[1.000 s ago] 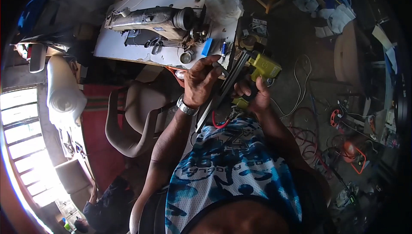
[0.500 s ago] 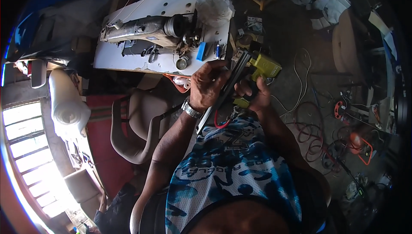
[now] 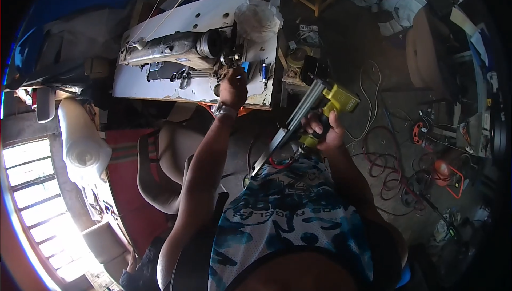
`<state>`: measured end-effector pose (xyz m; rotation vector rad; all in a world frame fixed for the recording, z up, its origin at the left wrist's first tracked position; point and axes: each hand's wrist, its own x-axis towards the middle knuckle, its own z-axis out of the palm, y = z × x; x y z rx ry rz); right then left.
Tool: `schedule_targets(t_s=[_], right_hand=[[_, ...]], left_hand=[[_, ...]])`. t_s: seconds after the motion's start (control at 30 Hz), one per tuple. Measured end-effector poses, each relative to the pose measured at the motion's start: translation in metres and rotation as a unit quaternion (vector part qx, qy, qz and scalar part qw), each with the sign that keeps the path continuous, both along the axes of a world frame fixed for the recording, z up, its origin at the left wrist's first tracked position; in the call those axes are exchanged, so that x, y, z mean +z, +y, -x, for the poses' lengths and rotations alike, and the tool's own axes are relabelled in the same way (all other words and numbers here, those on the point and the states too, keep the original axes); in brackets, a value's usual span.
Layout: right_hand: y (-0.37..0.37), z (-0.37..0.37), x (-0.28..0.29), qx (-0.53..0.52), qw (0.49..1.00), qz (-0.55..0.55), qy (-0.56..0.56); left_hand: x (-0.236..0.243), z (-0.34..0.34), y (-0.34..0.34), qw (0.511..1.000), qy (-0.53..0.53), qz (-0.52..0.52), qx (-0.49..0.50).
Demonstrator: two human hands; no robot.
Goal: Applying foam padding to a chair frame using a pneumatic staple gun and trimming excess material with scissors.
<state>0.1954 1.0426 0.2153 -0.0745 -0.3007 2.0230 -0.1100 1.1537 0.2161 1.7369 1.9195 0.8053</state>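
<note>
The left arm stretches forward over the front edge of the white, rectangular sewing table [image 3: 160,89], elbow slightly bent, a silver metal watch [image 3: 224,110] on the wrist. The left hand [image 3: 233,88] is above the table's front right part, back upward and fingers bent, beside a small blue block [image 3: 245,69]; its fingertips are hidden, so whether it holds anything cannot be told. The right hand [image 3: 326,129] closes around the black handle of a yellow-green nailer with a long silver rail [image 3: 340,99], held aslant in front and right of the table, apart from its right edge. A beige upholstered chair [image 3: 173,149] stands before the table's front edge; red hose loops [image 3: 385,157] lie on grey floor [image 3: 368,115] right of the table.
</note>
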Motion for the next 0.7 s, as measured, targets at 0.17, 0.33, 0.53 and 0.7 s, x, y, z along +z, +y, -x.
schedule_targets(t_s=[0.17,0.33,0.53,0.7], right_hand=[[-0.021,-0.025,0.003,-0.036,0.999,0.009,-0.024],[-0.037,-0.038,0.006,-0.098,0.994,0.005,-0.055],[-0.040,-0.043,0.003,-0.145,0.987,-0.007,-0.073],[-0.026,-0.031,0.001,-0.086,0.995,0.015,-0.044]], left_hand=[[-0.062,-0.018,0.031,0.932,0.340,-0.041,-0.121],[-0.082,-0.034,0.062,0.899,0.425,-0.006,-0.105],[-0.057,-0.008,0.074,0.991,0.126,0.013,-0.051],[0.009,0.007,0.029,0.830,-0.539,0.103,0.103]])
